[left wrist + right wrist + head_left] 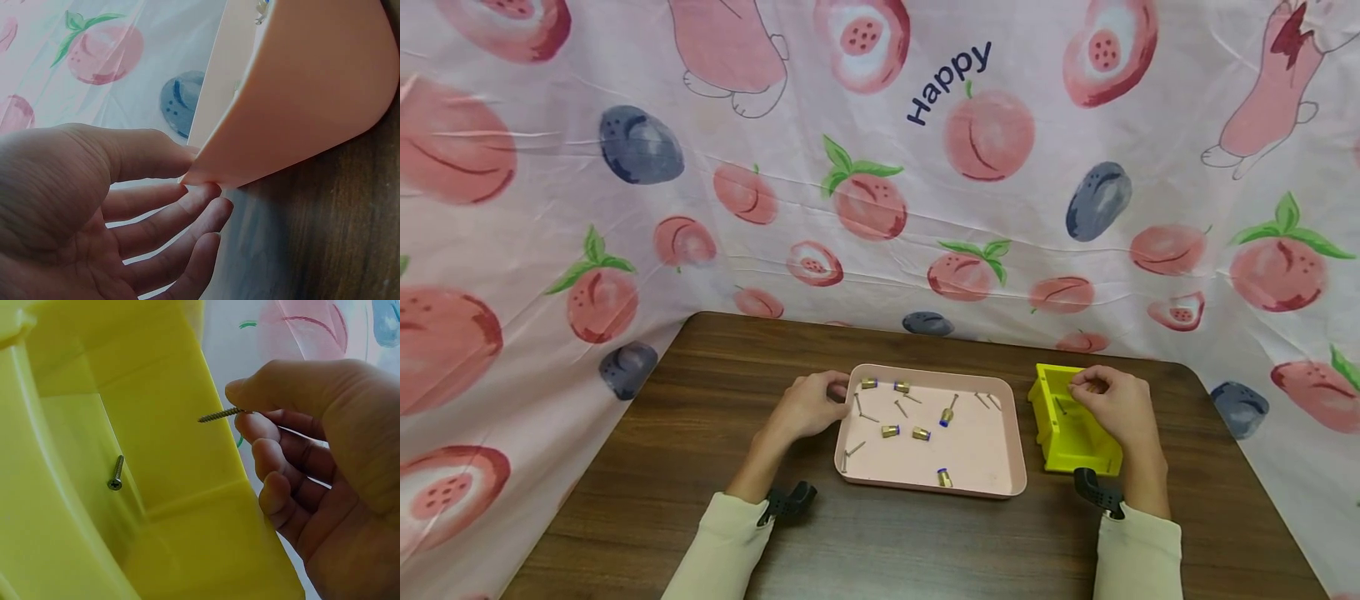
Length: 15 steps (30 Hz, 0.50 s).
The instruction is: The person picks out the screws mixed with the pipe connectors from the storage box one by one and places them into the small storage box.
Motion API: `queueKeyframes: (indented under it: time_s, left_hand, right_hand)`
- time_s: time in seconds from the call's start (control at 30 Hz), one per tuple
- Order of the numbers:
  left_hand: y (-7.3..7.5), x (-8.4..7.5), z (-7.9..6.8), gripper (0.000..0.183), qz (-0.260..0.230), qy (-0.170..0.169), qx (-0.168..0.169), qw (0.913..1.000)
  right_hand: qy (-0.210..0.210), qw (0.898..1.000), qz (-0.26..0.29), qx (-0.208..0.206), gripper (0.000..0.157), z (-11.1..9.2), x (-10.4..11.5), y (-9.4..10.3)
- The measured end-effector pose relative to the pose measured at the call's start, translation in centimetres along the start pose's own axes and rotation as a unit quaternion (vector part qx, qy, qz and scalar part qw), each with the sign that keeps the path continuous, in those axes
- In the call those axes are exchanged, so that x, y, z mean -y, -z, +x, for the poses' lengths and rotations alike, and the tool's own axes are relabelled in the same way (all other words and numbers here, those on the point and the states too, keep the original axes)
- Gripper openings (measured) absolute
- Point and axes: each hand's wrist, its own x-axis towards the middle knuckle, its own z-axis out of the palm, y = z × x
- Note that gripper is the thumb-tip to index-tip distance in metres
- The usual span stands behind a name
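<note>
My left hand [811, 406] pinches the left rim of a shallow pink tray [977, 454], thumb over the edge and fingers outside, as the left wrist view shows. Several screws and several brass fittings [921, 433] with blue ends lie scattered in the tray. Over the yellow bin [1078, 462], my right hand [1118, 404] pinches a screw [219, 415] by its head end between thumb and index finger, its pointed tip sticking out over the bin. Another screw [117, 474] lies on the bin's floor, cross-slotted head toward the camera.
Tray and bin stand side by side on a dark wooden table [925, 550], a narrow strip of wood between them. A fruit-patterned cloth [865, 250] hangs behind the table and along its sides. Each wrist wears a black camera mount [790, 500].
</note>
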Motion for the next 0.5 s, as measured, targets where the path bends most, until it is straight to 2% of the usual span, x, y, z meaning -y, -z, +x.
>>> queueKeyframes:
  time_s: [0.33, 0.5]
  left_hand:
    - [0.11, 0.11, 0.14, 0.050, -0.002, 0.007, 0.011, 0.9999]
    - [0.14, -0.33, -0.16, 0.049, 0.004, 0.006, 0.002, 1.0000]
  right_hand:
    - [-0.024, 0.999, -0.011, 0.017, 0.015, 0.03, 0.11, -0.21]
    - [-0.028, 0.999, -0.018, 0.014, 0.015, -0.07, 0.14, -0.24]
